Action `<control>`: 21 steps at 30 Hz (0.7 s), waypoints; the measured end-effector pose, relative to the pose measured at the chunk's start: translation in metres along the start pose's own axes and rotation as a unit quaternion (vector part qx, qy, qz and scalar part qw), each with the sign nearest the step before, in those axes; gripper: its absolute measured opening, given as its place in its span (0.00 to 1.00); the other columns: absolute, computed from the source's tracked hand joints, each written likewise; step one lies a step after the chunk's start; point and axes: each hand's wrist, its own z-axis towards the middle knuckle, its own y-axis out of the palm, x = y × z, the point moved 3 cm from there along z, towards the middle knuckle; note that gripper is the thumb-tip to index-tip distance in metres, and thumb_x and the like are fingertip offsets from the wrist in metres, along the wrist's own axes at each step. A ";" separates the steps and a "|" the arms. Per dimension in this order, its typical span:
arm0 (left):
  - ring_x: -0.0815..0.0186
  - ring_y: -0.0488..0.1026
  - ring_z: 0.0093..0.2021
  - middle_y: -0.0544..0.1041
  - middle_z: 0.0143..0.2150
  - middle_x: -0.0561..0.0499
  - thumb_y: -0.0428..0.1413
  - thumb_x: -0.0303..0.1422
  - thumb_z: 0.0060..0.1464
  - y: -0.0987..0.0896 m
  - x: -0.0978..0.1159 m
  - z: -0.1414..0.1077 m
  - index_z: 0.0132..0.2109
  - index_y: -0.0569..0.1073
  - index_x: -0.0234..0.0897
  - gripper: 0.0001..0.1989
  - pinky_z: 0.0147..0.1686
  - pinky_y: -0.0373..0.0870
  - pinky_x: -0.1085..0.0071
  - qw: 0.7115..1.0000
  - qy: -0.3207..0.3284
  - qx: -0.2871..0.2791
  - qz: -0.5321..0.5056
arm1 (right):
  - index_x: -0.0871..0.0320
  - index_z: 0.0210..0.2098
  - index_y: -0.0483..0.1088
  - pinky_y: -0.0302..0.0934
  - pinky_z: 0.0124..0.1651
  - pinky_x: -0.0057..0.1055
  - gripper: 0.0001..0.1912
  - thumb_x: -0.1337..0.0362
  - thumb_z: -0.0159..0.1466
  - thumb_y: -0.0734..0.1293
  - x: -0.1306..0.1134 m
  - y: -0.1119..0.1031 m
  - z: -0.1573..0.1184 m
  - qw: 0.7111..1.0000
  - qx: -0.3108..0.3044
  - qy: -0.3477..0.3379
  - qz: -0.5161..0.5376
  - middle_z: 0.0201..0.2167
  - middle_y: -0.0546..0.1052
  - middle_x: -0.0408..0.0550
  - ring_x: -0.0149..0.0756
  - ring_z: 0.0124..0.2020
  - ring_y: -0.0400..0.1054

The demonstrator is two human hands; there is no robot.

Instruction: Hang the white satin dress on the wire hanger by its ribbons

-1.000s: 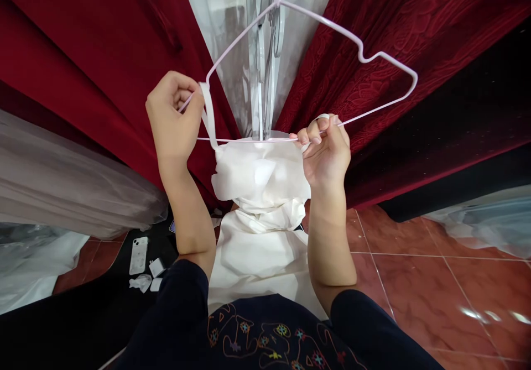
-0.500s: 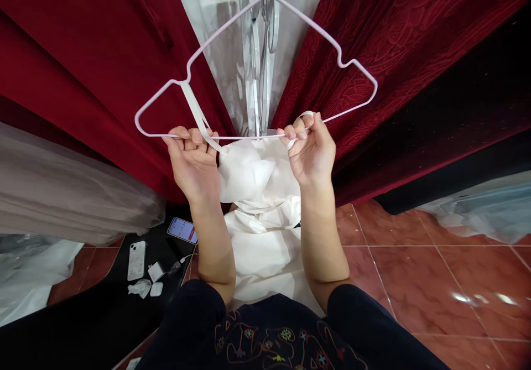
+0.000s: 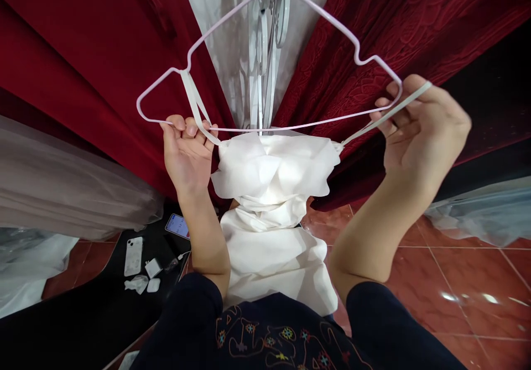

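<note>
A pale pink clothes hanger hangs in front of me, with a white dress below its bottom bar. One thin strap of the dress sits in the hanger's left notch. My left hand has its fingers curled over the left part of the bottom bar, beside that strap. At the hanger's right corner, my right hand pulls the other strap taut, outside the notch. Some right fingers lie behind the hanger's corner. The dress's lower part drapes toward my body.
Dark red curtains flank a white panel with metal rods behind the hanger. On a black surface at lower left lie two phones, a white charger and small items. Red tiles cover the floor.
My right hand has moved right and up from the bottom bar to the hanger's corner, stretching the right strap outward. The dress top has spread wider. My left hand stays on the bar.
</note>
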 end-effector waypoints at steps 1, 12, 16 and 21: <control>0.65 0.75 0.40 0.63 0.31 0.54 0.57 0.50 0.67 0.000 -0.001 0.000 0.35 0.64 0.42 0.19 0.54 0.76 0.65 1.000 0.000 -0.004 -0.002 | 0.61 0.37 0.82 0.72 0.33 0.26 0.19 0.77 0.59 0.60 -0.005 0.005 0.004 0.999 -0.016 -0.020 -0.024 0.35 0.83 0.51 0.30 0.30 0.78; 0.66 0.75 0.39 0.61 0.32 0.53 0.53 0.54 0.68 0.000 -0.009 -0.001 0.33 0.61 0.41 0.23 0.52 0.78 0.67 0.998 0.009 0.042 0.046 | 0.59 0.28 0.80 0.63 0.34 0.23 0.10 0.78 0.59 0.70 -0.027 0.062 0.025 0.952 -0.195 -0.146 -0.187 0.27 0.80 0.44 0.22 0.29 0.70; 0.66 0.74 0.39 0.60 0.32 0.53 0.52 0.53 0.68 0.001 -0.007 -0.002 0.33 0.61 0.41 0.23 0.52 0.78 0.67 0.998 0.012 0.043 0.049 | 0.62 0.29 0.77 0.61 0.35 0.23 0.04 0.74 0.59 0.73 -0.009 0.063 0.028 0.961 -0.186 -0.125 -0.163 0.27 0.78 0.45 0.20 0.28 0.66; 0.66 0.75 0.40 0.62 0.33 0.53 0.55 0.52 0.67 -0.001 -0.008 -0.003 0.34 0.63 0.41 0.21 0.52 0.78 0.67 1.000 0.005 0.013 0.019 | 0.60 0.30 0.74 0.62 0.40 0.24 0.09 0.79 0.59 0.67 -0.009 0.066 0.016 0.975 -0.090 -0.186 -0.079 0.29 0.74 0.43 0.23 0.32 0.67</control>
